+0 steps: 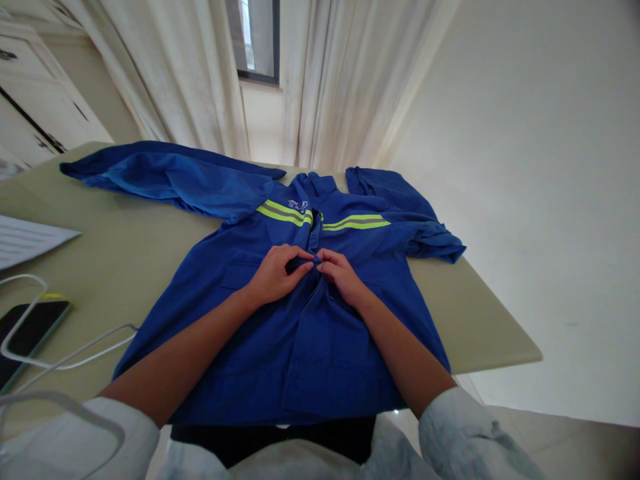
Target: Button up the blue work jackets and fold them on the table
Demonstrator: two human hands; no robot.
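Note:
A blue work jacket [340,347] with yellow-green reflective stripes lies front up on the table, its lower edge towards me. Its left-side sleeve stretches out across the table, while the right-side one is bunched. At the middle of the front placket, my left hand [277,273] pinches the cloth edge between thumb and index finger. My right hand [343,275] pinches the same edge right beside it, the fingertips of both hands nearly touching. Any button between the fingers is hidden. Above the hands the placket gapes a little near the stripes.
The pale green table [480,320] ends at a corner on the right, near a white wall [550,200]. On the left lie a paper sheet [30,241], a dark phone [35,330] and a white cable [95,350]. Curtains [345,80] hang behind the table.

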